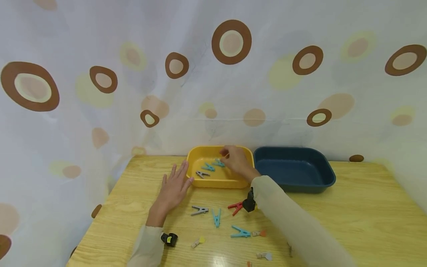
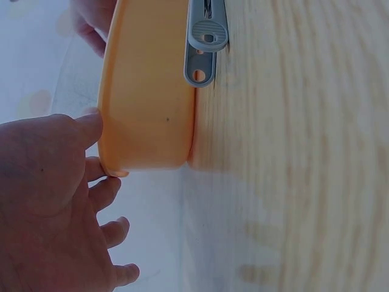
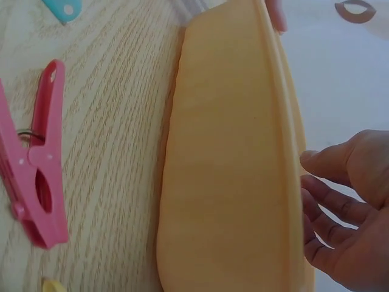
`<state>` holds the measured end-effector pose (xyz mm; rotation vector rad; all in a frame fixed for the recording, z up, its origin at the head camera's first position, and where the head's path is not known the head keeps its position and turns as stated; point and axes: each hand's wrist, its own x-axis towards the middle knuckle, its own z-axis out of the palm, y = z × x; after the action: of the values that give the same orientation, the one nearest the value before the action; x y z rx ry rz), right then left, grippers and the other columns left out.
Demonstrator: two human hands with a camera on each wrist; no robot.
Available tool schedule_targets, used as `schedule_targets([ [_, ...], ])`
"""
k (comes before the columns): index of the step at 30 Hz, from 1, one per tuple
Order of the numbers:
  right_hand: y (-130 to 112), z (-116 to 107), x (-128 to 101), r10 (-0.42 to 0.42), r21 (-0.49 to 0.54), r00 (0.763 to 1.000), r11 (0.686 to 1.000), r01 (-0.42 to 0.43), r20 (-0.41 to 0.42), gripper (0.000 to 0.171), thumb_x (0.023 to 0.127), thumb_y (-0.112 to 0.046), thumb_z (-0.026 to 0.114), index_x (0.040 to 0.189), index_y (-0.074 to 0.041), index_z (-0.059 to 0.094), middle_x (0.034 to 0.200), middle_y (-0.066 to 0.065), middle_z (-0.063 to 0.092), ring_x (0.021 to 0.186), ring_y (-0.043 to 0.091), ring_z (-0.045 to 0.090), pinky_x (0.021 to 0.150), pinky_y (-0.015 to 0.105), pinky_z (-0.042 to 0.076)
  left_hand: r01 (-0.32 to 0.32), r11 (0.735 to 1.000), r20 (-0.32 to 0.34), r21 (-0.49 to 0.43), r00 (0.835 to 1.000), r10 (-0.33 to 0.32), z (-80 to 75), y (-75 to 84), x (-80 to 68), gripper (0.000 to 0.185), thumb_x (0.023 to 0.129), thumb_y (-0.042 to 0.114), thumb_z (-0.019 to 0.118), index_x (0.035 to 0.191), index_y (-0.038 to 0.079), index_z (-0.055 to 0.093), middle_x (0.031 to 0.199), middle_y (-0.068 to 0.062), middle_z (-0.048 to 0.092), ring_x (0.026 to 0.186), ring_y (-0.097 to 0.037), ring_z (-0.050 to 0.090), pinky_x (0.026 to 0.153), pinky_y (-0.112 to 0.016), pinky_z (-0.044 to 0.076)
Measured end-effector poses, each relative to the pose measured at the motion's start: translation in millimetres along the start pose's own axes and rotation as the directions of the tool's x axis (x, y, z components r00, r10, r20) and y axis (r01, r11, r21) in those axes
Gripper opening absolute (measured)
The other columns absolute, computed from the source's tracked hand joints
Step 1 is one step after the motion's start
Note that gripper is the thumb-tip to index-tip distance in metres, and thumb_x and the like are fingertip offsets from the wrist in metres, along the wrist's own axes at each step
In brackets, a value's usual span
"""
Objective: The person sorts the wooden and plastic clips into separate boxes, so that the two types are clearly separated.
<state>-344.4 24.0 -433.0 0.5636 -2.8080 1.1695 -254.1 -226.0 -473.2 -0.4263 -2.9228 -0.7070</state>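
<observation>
A yellow plastic tray [image 1: 220,183] stands at the back of the wooden table, with two teal clothespins [image 1: 209,167] and a grey clothespin [image 1: 201,173] lying in it. My left hand [image 1: 171,191] is at the tray's left end, fingers spread. In the left wrist view its thumb and index finger touch the rim. Over the right part of the tray hangs my right hand [image 1: 236,160], its fingers loosely bent close to one teal clothespin. The right wrist view shows this hand [image 3: 358,207] behind the long wall, thumb and fingers apart and nothing seen between them.
A dark blue tray [image 1: 293,187] stands right of the yellow one. In front lie a grey clothespin [image 1: 200,210], two teal clothespins [image 1: 217,218] and a red clothespin [image 1: 237,207], partly behind my right wrist. Several small wooden clips [image 1: 197,243] lie nearer me. A patterned cloth [image 1: 213,81] hangs behind.
</observation>
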Motion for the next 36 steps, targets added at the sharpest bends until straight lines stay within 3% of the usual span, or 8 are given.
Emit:
schedule_targets([
  [8, -9.9, -18.5, -15.0, -0.084, -0.017, 0.996, 0.996, 0.083, -0.015, 0.022, 0.098, -0.009, 0.070, 0.118, 0.002, 0.070, 0.111, 0.014, 0.071, 0.098, 0.029, 0.069, 0.085, 0.039, 0.058, -0.003, 1.000, 0.002, -0.003, 1.000, 0.003, -2.8, 2.4, 0.0, 0.065, 0.112, 0.040, 0.039, 0.165, 0.008, 0.018, 0.170, -0.011, 0.019, 0.155, -0.043, 0.012, 0.114, -0.076, 0.008],
  [15, -10.7, -31.5, -34.3, -0.192, 0.003, 0.981, 0.981, 0.192, -0.038, 0.022, 0.098, -0.006, 0.068, 0.119, 0.001, 0.070, 0.112, 0.018, 0.072, 0.095, 0.030, 0.070, 0.085, 0.043, 0.059, 0.000, 1.000, 0.014, 0.016, 1.000, 0.000, -4.0, 1.5, -0.6, 0.066, 0.112, 0.043, 0.037, 0.165, 0.008, 0.018, 0.170, -0.010, 0.018, 0.155, -0.043, 0.012, 0.114, -0.076, 0.009],
  [26, -16.5, -43.6, -73.1, -0.256, 0.025, 0.966, 0.966, 0.257, -0.042, 0.023, 0.099, -0.006, 0.067, 0.122, -0.004, 0.070, 0.112, 0.010, 0.071, 0.093, 0.024, 0.069, 0.078, 0.036, 0.058, 0.005, 1.000, 0.026, 0.011, 1.000, -0.005, -0.9, -2.3, 0.5, 0.067, 0.112, 0.044, 0.036, 0.165, 0.009, 0.015, 0.169, -0.010, 0.017, 0.155, -0.043, 0.011, 0.114, -0.076, 0.008],
  [36, -13.5, -45.4, -108.4, -0.295, -0.013, 0.950, 0.955, 0.295, -0.101, 0.024, 0.096, -0.006, 0.073, 0.120, -0.008, 0.072, 0.107, 0.003, 0.073, 0.090, 0.018, 0.068, 0.069, 0.037, 0.058, -0.005, 1.000, 0.019, -0.010, 1.000, 0.005, 1.1, -2.8, -0.4, 0.067, 0.112, 0.043, 0.037, 0.165, 0.008, 0.016, 0.169, -0.011, 0.017, 0.155, -0.042, 0.009, 0.114, -0.077, 0.007],
])
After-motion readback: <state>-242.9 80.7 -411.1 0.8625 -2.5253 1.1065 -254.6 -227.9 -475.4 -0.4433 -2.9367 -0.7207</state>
